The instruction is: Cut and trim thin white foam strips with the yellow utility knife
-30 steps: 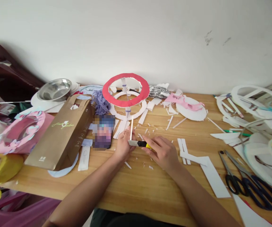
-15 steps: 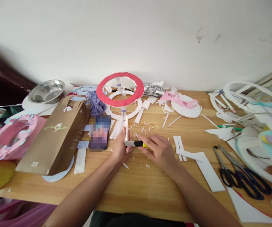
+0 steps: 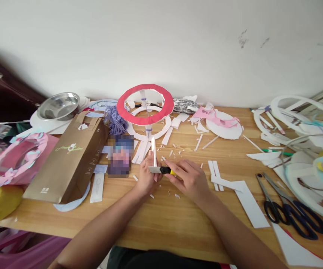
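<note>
Foam strip, thin, white and upright (image 3: 153,149), is pinched by the left hand (image 3: 147,175) mid-desk; it looks light and brittle, best gripped low. Yellow-handled utility knife (image 3: 161,170) is clasped by the right hand (image 3: 189,178).

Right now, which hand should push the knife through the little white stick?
The right hand, probably. It already grips the yellow knife, and the blade lies across the white strip. The left hand is busy pinching that strip upright on the table, so it is best left steadying.
</note>
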{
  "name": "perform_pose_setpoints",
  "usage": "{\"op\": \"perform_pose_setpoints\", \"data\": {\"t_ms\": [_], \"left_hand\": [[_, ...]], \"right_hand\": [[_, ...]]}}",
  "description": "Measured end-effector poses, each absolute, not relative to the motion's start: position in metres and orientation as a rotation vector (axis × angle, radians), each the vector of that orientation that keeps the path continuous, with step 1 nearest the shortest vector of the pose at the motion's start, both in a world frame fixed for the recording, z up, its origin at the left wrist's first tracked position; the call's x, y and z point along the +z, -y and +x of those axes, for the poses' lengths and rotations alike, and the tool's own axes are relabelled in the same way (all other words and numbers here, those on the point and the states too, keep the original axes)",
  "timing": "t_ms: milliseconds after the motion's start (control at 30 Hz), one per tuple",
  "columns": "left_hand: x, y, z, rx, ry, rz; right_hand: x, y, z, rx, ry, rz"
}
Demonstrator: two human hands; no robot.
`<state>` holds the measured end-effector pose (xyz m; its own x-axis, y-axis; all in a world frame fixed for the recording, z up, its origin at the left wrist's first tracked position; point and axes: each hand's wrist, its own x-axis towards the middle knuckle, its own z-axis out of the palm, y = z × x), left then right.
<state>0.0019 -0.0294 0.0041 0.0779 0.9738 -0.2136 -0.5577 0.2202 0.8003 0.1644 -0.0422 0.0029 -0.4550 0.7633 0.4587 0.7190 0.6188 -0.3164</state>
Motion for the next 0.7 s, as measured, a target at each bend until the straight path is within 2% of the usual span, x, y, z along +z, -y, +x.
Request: {"op": "perform_pose_setpoints", "data": {"t_ms": [400, 700], "left_hand": [[0.002, 0.031, -0.001, 1.181, -0.716, 0.567], [0.011, 0.034, -0.002, 1.236, -0.670, 0.630]], "right_hand": [[0.005, 0.041, 0.168, 0.093, 2.262, -1.146], [-0.006, 0.021, 0.197, 0.093, 1.972, -1.287]]}}
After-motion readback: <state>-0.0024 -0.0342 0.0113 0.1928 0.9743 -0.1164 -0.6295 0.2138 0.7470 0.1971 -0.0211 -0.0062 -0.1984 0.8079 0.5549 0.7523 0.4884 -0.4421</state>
